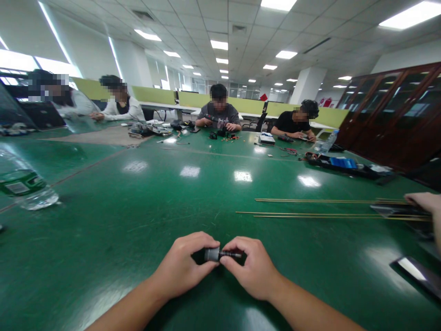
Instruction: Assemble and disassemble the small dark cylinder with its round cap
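Note:
Low in the middle of the head view, a small grey cylinder [212,254] with a dark, ringed shaft [231,254] lies level above the green table [155,197]. My left hand [186,264] pinches the cylinder between thumb and fingers. The thumb and index finger of my right hand [253,266] close round the shaft, right beside the cylinder. The shaft's tip points to the right. My two hands nearly touch at the fingertips.
Thin brass rods [310,214] lie to the right, near another person's hand [425,201]. A phone [418,276] is at the right edge, a water bottle [25,184] at the left. Several people sit along the far side among tools and parts.

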Action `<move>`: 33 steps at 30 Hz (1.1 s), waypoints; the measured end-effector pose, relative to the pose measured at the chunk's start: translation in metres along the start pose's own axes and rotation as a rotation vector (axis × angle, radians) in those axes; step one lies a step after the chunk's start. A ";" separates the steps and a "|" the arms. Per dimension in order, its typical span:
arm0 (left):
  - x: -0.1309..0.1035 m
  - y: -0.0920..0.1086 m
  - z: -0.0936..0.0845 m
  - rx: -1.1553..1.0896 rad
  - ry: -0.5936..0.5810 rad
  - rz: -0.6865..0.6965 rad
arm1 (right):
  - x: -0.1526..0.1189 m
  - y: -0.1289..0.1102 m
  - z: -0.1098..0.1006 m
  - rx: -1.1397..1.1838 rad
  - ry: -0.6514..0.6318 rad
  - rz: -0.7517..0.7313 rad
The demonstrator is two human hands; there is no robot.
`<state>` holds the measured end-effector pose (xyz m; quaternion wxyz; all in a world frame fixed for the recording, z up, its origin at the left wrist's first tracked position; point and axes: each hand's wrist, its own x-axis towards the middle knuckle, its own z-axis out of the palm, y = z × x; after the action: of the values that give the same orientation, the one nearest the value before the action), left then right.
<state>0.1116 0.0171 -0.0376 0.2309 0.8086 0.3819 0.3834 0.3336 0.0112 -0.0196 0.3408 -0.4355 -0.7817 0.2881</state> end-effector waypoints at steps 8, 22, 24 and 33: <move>-0.001 0.001 0.001 0.002 0.006 0.004 | 0.000 0.001 -0.001 0.000 -0.001 0.004; 0.001 0.002 -0.001 0.004 0.018 0.006 | 0.000 -0.001 0.000 0.002 0.011 0.001; 0.001 0.002 -0.001 0.002 0.013 0.003 | 0.000 0.000 0.000 0.003 0.013 -0.002; 0.001 0.003 -0.002 0.018 0.018 0.002 | 0.000 0.000 0.000 -0.023 0.008 0.005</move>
<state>0.1113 0.0160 -0.0338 0.2197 0.8076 0.3864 0.3875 0.3333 0.0114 -0.0193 0.3383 -0.4424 -0.7826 0.2782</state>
